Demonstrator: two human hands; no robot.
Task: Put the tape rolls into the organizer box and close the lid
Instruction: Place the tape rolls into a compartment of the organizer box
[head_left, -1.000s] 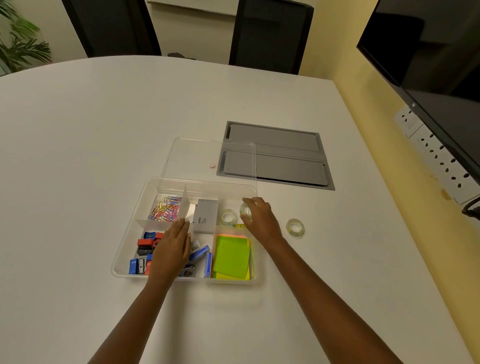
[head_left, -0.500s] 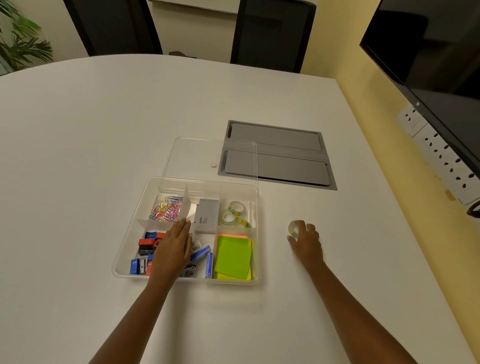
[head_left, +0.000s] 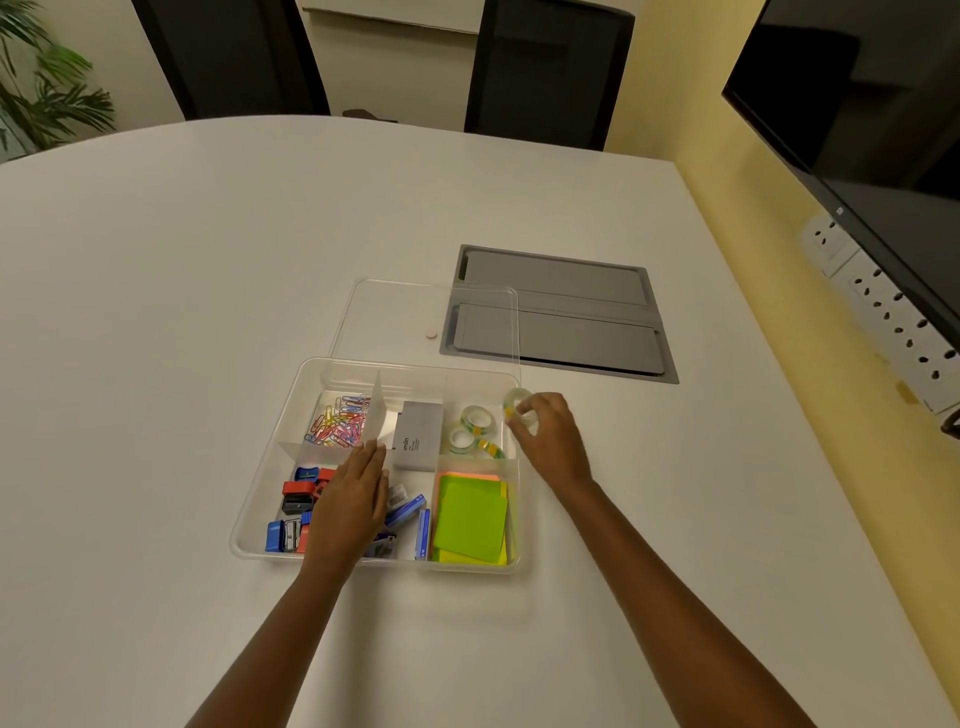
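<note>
The clear organizer box (head_left: 270, 483) sits open on the white table, and its clear lid (head_left: 395, 322) lies flat behind it. Two clear tape rolls (head_left: 475, 428) rest in the box's back right compartment. My right hand (head_left: 545, 436) holds a third clear tape roll (head_left: 514, 402) just above the box's right rim. My left hand (head_left: 350, 506) lies flat over the front left compartment, fingertips touching the white divider (head_left: 376, 415).
The box also holds coloured paper clips (head_left: 337, 418), a grey staple box (head_left: 418, 434), sharpeners (head_left: 296, 493) and green sticky notes (head_left: 470, 519). A grey cable hatch (head_left: 561, 312) is set into the table behind. Wall sockets (head_left: 888, 322) and a screen are at right.
My right hand picked the last tape roll up off the table to the right and carried it left to the box's right rim. My left hand stayed put.
</note>
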